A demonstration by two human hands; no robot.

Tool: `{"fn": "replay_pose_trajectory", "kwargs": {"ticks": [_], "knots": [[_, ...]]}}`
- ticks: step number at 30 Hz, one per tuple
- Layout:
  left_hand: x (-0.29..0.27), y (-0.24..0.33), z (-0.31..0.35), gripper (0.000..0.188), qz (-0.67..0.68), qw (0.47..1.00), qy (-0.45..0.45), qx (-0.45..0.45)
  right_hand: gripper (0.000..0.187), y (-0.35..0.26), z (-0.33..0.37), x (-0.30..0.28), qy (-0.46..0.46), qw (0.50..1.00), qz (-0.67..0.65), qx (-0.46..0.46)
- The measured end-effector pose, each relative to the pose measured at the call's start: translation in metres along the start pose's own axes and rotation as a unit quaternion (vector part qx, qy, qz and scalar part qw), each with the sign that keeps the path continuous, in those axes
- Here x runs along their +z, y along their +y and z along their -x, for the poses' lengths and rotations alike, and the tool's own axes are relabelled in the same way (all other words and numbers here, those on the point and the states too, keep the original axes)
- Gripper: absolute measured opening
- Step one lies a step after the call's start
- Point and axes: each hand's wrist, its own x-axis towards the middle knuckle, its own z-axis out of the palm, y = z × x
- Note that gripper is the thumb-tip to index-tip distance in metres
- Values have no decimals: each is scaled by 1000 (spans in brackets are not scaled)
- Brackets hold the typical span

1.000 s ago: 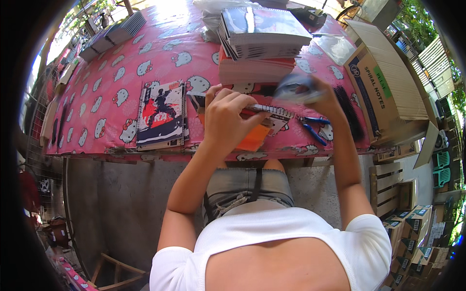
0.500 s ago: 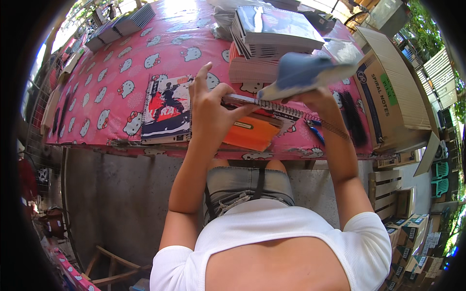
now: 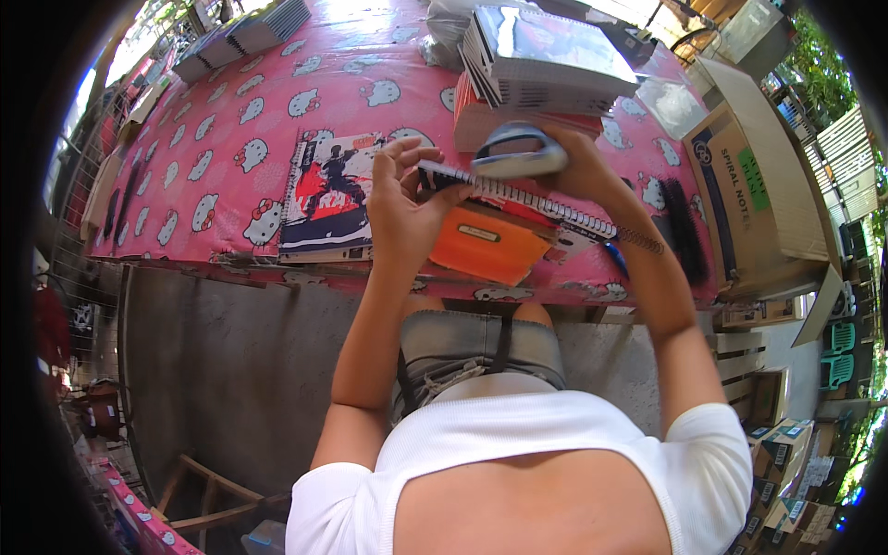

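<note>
My left hand (image 3: 405,199) is closed on a notebook (image 3: 538,202) at its left end, holding it tilted with the spine up. A dark spiral coil (image 3: 645,242) runs along the spine and sticks out past its right end, by my right forearm. My right hand (image 3: 585,171) grips a blue-and-grey iron-shaped tool (image 3: 518,166) with a loop handle, close above the coil; whether they touch I cannot tell. Under the notebook, an orange block (image 3: 490,248) with a small label rests near the table edge. Left of my left hand lies a spiral notebook (image 3: 333,190) with a red, black and white cover.
Behind my hands rises a tall notebook stack (image 3: 555,88); another notebook row (image 3: 242,39) lies at the far left. Black coils (image 3: 683,231) and a blue-handled tool (image 3: 617,261) are at right. An open cardboard box (image 3: 754,176) stands beyond them on the pink-covered table (image 3: 213,139).
My right hand has moved the blue-and-grey tool left and slightly down along the spine. It now appears turned, with its loop handle showing. My left hand still holds the notebook.
</note>
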Motion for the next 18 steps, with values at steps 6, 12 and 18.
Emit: {"fn": "replay_pose_trajectory", "kwargs": {"ticks": [6,12,18], "knots": [[-18,-6,0,38,53,994,1,-97,51,7,-17,2,-41,964,-263,24],[-24,-5,-1,37,43,992,8,-115,39,6,-8,17,-14,989,-150,-14],[-20,7,-20,26,22,989,-44,-140,43,65,72,17,38,944,258,200]]}}
